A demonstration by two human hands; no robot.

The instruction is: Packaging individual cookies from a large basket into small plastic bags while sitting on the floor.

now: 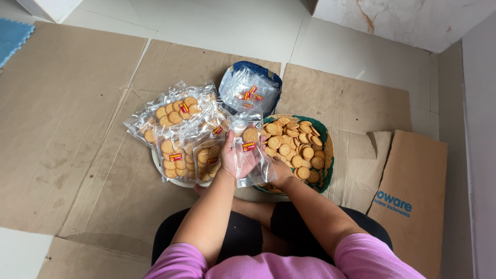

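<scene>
My left hand (233,155) holds a clear plastic pouch (249,151) upright, with a small red-and-yellow label and one round biscuit inside near the top. My right hand (281,173) is low behind the pouch, at the near edge of a green woven basket (326,150) heaped with round golden biscuits (294,142). Whether its fingers hold a biscuit is hidden by the pouch. Left of the pouch lies a pile of filled biscuit pouches (178,129) on a white tray.
A bundle of empty labelled pouches (250,92) sits in a blue wrapper behind the basket. Flattened brown cardboard (77,129) covers the tiled floor. A folded brown carton (413,196) lies at the right. My crossed legs are at the bottom.
</scene>
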